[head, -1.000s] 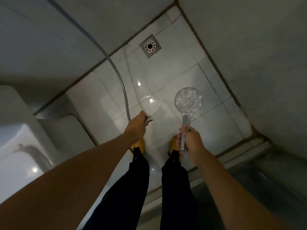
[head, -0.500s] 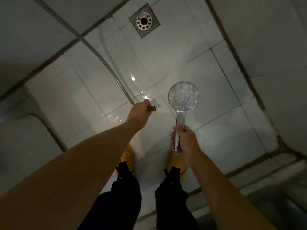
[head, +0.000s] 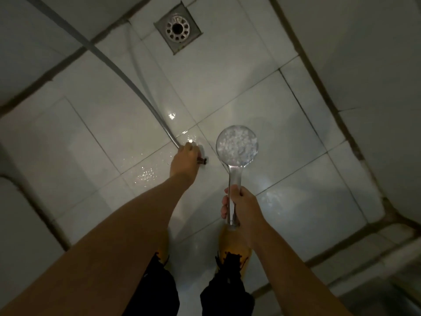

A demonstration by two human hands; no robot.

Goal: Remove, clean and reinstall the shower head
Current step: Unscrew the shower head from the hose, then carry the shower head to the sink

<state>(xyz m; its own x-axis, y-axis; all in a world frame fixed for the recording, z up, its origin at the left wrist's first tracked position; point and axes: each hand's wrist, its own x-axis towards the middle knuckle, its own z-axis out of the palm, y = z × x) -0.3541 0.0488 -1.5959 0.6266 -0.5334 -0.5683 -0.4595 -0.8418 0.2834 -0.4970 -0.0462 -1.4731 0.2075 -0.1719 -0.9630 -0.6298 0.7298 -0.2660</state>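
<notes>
Below, my right hand (head: pixel 239 207) grips the shower head (head: pixel 237 145) by its handle, long axis pointing away, face up. My left hand (head: pixel 185 161) holds the hose (head: pixel 127 76) end, its connector (head: pixel 202 160) just left of the handle, apart; rejoining looks pending.

Home bathroom, shower area: wet white tiled floor (head: pixel 227 83) w/ dark grout, square metal floor drain (head: pixel 177 30) well beyond the fingers, tiled walls (head: pixel 364 53) either side, shower hose (head: pixel 127 80) running down from upper left.
</notes>
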